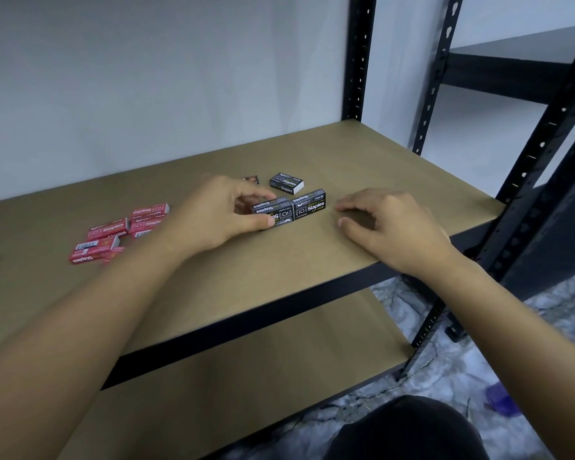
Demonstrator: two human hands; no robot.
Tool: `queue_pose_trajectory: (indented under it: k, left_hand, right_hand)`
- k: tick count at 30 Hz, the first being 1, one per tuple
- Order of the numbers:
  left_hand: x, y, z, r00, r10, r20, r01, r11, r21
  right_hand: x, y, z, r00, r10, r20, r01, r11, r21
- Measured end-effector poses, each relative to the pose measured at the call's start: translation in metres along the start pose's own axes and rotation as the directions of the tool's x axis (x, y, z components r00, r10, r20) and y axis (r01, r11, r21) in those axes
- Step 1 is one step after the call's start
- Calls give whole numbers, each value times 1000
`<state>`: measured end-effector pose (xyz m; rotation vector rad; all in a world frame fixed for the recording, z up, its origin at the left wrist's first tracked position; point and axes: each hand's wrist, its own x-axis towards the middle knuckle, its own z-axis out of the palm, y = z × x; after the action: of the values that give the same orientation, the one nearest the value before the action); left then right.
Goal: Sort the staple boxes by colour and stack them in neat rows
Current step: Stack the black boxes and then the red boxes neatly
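Where black boxes [289,210] lie, the shelf [279,277] is brown board.

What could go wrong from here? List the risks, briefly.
1. The left hand grips one end of the black row; a push might skew the boxes, since the right hand rests apart from them.
2. One black box lies alone behind and might be missed.
3. The red boxes lie jumbled and overlapping; stacking them as they lie would probably topple.
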<state>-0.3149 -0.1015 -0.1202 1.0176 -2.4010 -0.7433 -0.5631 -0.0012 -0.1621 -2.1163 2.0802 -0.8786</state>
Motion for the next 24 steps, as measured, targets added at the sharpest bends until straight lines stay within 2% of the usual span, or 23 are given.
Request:
queue_pose_trajectory:
  k: [4,6,9,12,17,24]
  left_hand:
    - [-12,1,1,984,110,-140,-69,960,273]
    - [-25,4,3,965,160,-209,-94,951,294]
    - [-46,7,10,943,232,-240,-144,931,335]
    - [-60,8,18,950,234,-209,-153,926,344]
    - [-65,6,25,958,225,-176,-157,930,332]
    - [-68,4,26,963,194,-188,-131,945,300]
  right_hand:
    - [2,1,0,1000,16,7,-16,999,44]
    - [8,-1,-6,999,49,5,-49,987,152]
    - [35,-7,-20,995,91,-41,-78,961,264]
    - [74,-23,-25,999,44,-14,-40,980,193]
    - [111,-53,-20,974,-69,214,71,997,-4]
    - [127,-57,-7,920,-96,379,160,977,-142]
